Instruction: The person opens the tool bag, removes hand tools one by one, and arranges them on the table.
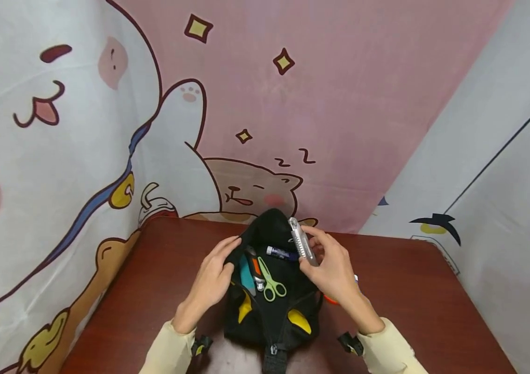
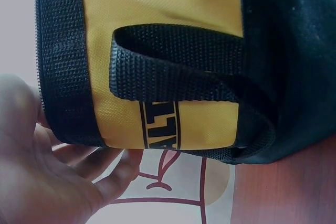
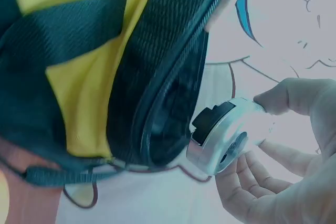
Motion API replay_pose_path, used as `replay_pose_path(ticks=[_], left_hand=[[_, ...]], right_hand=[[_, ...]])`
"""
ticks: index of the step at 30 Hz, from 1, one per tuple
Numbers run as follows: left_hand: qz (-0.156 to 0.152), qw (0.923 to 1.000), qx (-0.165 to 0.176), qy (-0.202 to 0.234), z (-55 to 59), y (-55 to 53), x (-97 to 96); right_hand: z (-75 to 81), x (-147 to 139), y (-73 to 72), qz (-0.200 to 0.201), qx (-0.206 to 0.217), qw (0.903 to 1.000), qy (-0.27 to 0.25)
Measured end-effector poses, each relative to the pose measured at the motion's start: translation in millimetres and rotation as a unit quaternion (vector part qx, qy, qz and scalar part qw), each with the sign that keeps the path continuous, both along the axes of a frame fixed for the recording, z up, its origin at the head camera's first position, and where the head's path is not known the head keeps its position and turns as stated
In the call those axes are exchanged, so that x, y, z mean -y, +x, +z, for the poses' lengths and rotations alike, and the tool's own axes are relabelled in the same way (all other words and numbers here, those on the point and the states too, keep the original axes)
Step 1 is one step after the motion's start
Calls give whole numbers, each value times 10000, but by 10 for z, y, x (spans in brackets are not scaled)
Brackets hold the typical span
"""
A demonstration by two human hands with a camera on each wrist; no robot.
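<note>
An unzipped black tool bag (image 1: 288, 311) with yellow panels lies on the table, its opening facing up. My left hand (image 1: 212, 272) grips the left edge of the opening; in the left wrist view its fingers go behind the bag's rim (image 2: 63, 66). My right hand (image 1: 332, 262) holds a silver utility knife (image 1: 302, 242), tilted, over the right side of the opening. A black slider (image 3: 212, 121) on the knife shows in the right wrist view. Inside the bag lie green-handled scissors (image 1: 272, 285), an orange-and-black tool (image 1: 257, 270), a flat teal item (image 1: 247, 275) and a dark blue tube (image 1: 281, 253).
Partly hidden behind my right wrist, an orange-red item (image 1: 330, 299) lies on the brown table (image 1: 414, 301). Black strap ends with buckles (image 1: 351, 344) lie on both sides of the bag. A cartoon-printed cloth (image 1: 340, 104) hangs behind the table.
</note>
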State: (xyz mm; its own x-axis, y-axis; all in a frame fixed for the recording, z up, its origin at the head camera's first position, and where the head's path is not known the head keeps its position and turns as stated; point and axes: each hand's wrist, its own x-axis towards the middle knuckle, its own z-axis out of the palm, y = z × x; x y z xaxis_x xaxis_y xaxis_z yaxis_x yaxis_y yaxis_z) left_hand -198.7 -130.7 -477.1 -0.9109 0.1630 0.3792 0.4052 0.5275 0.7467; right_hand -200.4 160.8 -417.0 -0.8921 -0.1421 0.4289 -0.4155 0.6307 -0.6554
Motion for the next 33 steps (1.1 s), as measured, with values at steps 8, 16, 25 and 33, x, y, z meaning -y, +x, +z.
replay_pose_path(ticks=[8,16,25,33], left_hand=[[-21,10000,-82,-16,-20,-8,11],[-3,10000,8,53,-8,-30,2],[1,9999,86,57,2,-24,6],[-21,9999,98,73,1,-17,5]], right_hand=[[-64,-359,85,-524,148,9984,143],[-180,-717,113,-1013,178,9942,322],[-417,-1053,113,-1558,452,9857,453],[-684,-1320,103,-1894,905,9753,685]])
